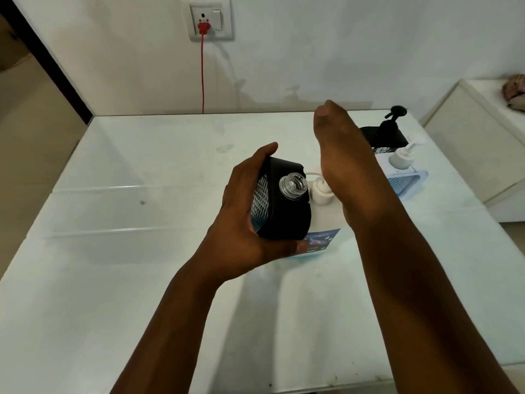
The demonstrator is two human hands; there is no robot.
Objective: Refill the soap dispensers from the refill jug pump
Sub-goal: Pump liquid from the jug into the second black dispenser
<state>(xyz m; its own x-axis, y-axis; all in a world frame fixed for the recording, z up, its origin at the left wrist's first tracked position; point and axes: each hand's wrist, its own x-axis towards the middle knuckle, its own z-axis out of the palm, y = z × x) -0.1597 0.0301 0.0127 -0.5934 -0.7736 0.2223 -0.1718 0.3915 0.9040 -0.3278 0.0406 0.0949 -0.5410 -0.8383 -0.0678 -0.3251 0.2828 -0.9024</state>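
Showing one head view, with places given relative to the refill jug (321, 237).

Head view, refill jug: stands on the white table (142, 209), its white pump (322, 191) rising at its top; blue soap shows low in the body.
Head view, left hand (244, 223): fingers and thumb curl round a black soap dispenser (281, 206), held tilted just left of the pump and touching the jug.
Head view, dispenser neck (293, 186): uncapped and clear, close beside the pump; the nozzle tip is hidden, so alignment cannot be told.
Head view, right hand (346, 166): fingers straight and together, gripping nothing, palm over the pump head; contact is hidden.
Head view, other dispensers: a black one (389, 132) and a white one (402, 159) stand behind and right of the jug, the white one in a pale tray (409, 183).
Head view, wall: a red cable (202, 75) hangs from a socket (210, 19) behind and left of the jug.
Risk, spill: judged likely if the narrow neck sits off the spout when the palm presses.
Risk, slip: a hard press could jolt the jug or the tilted dispenser, smearing soap on the table.
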